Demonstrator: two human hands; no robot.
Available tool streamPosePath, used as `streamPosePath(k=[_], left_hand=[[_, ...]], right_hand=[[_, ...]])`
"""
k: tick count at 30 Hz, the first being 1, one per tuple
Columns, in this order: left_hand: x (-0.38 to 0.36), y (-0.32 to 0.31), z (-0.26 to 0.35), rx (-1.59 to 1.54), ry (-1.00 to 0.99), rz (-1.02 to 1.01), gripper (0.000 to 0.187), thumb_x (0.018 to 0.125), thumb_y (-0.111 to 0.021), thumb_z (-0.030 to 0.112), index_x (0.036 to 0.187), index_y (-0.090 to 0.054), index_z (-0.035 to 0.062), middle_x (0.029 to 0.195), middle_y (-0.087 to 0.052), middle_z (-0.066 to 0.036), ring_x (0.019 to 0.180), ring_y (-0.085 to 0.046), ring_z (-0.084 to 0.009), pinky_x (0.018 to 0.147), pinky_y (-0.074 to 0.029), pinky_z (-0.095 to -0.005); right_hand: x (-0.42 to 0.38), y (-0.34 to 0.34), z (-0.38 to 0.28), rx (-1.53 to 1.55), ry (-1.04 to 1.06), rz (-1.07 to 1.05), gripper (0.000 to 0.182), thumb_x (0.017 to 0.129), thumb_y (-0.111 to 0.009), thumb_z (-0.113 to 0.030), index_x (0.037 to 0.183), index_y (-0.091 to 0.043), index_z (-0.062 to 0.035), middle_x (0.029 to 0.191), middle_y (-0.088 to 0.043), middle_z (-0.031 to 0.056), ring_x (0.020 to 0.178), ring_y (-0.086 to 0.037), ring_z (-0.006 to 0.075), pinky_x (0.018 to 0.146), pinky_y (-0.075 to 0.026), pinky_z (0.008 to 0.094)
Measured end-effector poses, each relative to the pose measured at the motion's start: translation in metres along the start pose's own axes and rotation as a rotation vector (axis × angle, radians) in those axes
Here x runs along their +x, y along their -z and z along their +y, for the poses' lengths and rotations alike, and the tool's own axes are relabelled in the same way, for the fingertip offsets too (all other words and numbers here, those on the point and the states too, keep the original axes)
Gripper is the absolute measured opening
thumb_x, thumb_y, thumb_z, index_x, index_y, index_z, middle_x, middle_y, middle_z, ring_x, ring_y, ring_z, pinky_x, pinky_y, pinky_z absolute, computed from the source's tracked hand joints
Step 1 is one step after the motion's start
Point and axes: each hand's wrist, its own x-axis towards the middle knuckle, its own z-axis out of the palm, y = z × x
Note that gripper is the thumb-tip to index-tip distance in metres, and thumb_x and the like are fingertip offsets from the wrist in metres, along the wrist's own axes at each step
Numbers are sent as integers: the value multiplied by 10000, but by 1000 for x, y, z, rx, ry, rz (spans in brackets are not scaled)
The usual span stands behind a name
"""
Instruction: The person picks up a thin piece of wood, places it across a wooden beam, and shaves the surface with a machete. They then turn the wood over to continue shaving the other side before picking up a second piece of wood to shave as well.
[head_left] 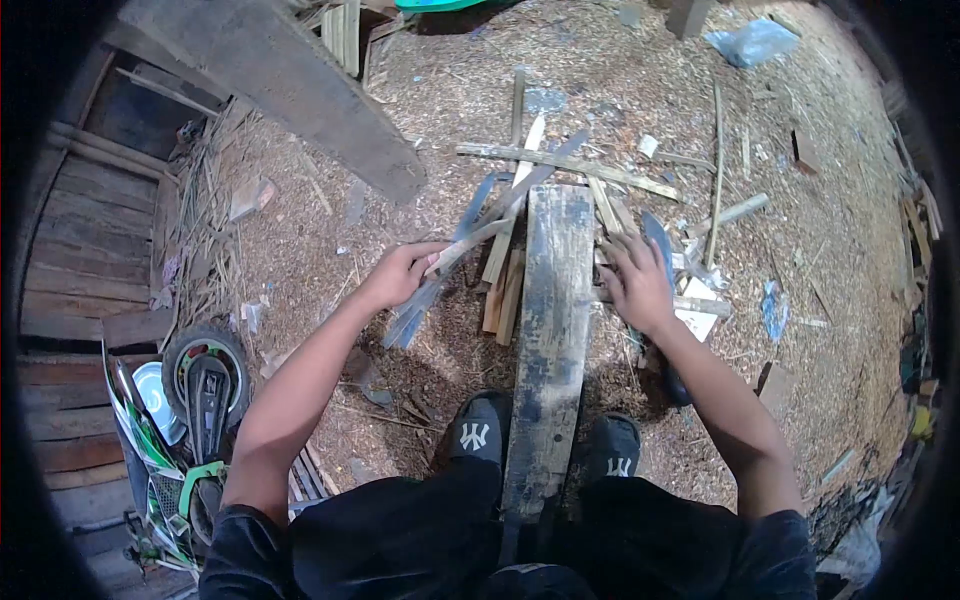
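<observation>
My left hand point(402, 272) grips a bundle of thin bamboo strips point(490, 215) that slant up and to the right across the ground. My right hand point(637, 283) rests with fingers spread on loose wood sticks point(700, 305), beside a dark curved blade point(660, 245); whether it grips anything I cannot tell. Between the two hands runs a long worn plank point(548, 340), reaching back between my black shoes point(475, 432). Short split wood pieces point(503, 290) lie just left of the plank.
The ground is covered in wood chips and shavings point(830, 230). A heavy dark beam point(290, 95) slants at upper left. A small motorbike point(195, 400) stands at lower left by a plank wall point(80, 260). Long thin slats point(560, 160) lie crossed ahead of the plank.
</observation>
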Motion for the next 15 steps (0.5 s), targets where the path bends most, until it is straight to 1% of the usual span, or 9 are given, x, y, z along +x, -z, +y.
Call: streamPosePath(k=[1, 3, 4, 5, 6, 7, 10, 11, 15], left_hand=[[2, -2, 4, 3, -9, -9, 312, 1054, -520, 139, 1332, -655, 99, 1018, -754, -129, 834, -723, -193, 806, -556, -357], [7, -4, 13, 197, -171, -48, 328, 1024, -556, 141, 1336, -654, 118, 1043, -745, -181, 884, -737, -316, 836, -553, -416], [8, -4, 21, 203, -177, -55, 328, 1024, -556, 141, 1336, -654, 118, 1043, -745, -181, 884, -737, -316, 836, -553, -416], [9, -4, 30, 253, -162, -107, 339, 1012, -573, 148, 1342, -651, 126, 1045, -731, -201, 904, -723, -361, 850, -546, -443], [10, -4, 39, 305, -147, -158, 352, 1000, -590, 156, 1347, -647, 134, 1047, -718, -221, 924, -709, -406, 865, -539, -470], [11, -6, 47, 355, -125, -182, 371, 987, -609, 160, 1357, -641, 149, 1029, -704, -249, 910, -702, -416, 847, -543, -477], [13, -7, 76, 441, -103, -242, 393, 976, -600, 123, 1363, -641, 170, 1020, -705, -258, 900, -706, -411, 833, -555, -482], [14, -8, 81, 449, -104, -248, 393, 976, -600, 123, 1363, -641, 170, 1020, -705, -258, 900, -706, -411, 833, -555, -482], [15, -13, 109, 611, -165, -273, 505, 937, -573, 31, 1412, -601, 202, 980, -712, -256, 889, -716, -404, 832, -571, -503]], right_hand=[[-17, 8, 7, 37, -80, 34, 414, 958, -638, -243, 1333, -585, -78, 1351, -550, 161, 1287, -497, 349, 1108, -358, 501], [-54, 24, 15, 49, -235, 94, 386, 945, -653, -212, 1285, -591, -41, 1211, -573, 193, 1130, -550, 381, 1000, -427, 493], [-73, 31, 16, 25, -308, 117, 376, 939, -661, -202, 1259, -590, -18, 1143, -574, 208, 1054, -560, 395, 949, -446, 496], [-93, 36, 16, 28, -317, 122, 376, 939, -661, -202, 1259, -590, -18, 1143, -574, 208, 1054, -560, 395, 949, -446, 496], [-112, 40, 15, -16, -434, 76, 381, 935, -671, -226, 1230, -584, -3, 1119, -563, 217, 1039, -559, 403, 926, -449, 502], [-129, 42, 12, -58, -551, 29, 391, 932, -682, -250, 1202, -577, 13, 1095, -553, 227, 1024, -557, 412, 902, -452, 508], [-165, 42, -4, 38, -681, -5, 440, 908, -719, -305, 1160, -562, 19, 1087, -540, 236, 1013, -554, 416, 865, -465, 498], [-171, 43, -7, 38, -679, -53, 513, 879, -753, -343, 1175, -541, 18, 1080, -530, 242, 1011, -554, 427, 844, -474, 502], [-173, 27, -17, -107, -696, -7, 525, 870, -765, -315, 1174, -510, 28, 1078, -542, 254, 985, -578, 458, 837, -486, 532]])
